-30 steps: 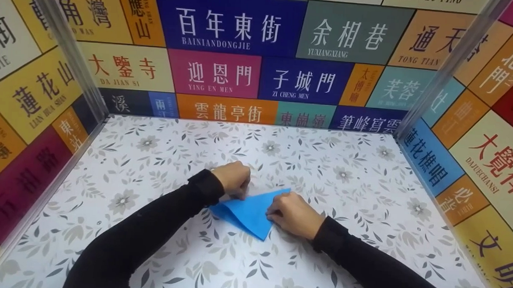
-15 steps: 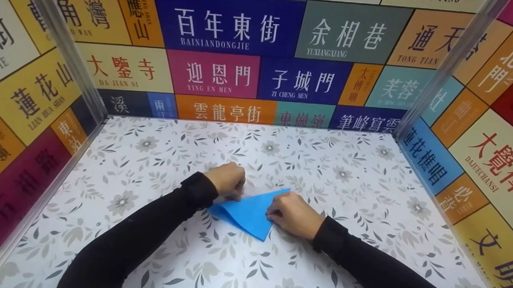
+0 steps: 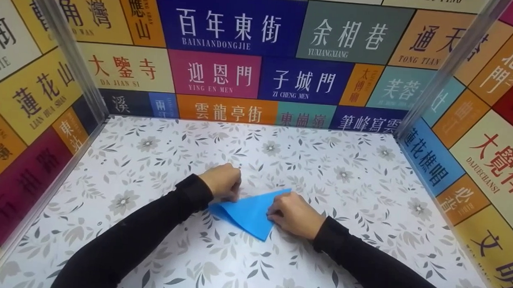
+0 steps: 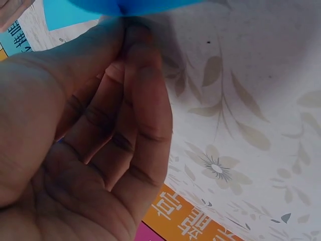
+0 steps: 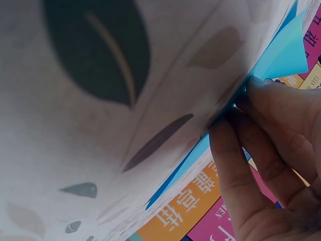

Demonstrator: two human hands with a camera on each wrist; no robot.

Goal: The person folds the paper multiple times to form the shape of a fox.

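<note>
A folded sheet of blue paper (image 3: 250, 213) lies on the table, a loose flap standing slightly apart along its lower left side. At its upper left edge, my left hand (image 3: 222, 182) pinches the fold between thumb and index finger; the left wrist view shows these tips meeting right at the paper (image 4: 75, 16). My right hand (image 3: 298, 216) holds the right side of the sheet with curled fingers. In the right wrist view its thumb and fingertips are at the edge of the paper (image 5: 287, 56), and part of the sheet is hidden behind them.
The table (image 3: 151, 238) has a white cover printed with grey flowers and leaves. Panels of coloured signs (image 3: 226, 25) stand along the back and both sides, with clear corner strips (image 3: 438, 69) where they meet.
My left hand has slid a little left and toward me along the paper's upper edge. The right hand and the paper have stayed in place.
</note>
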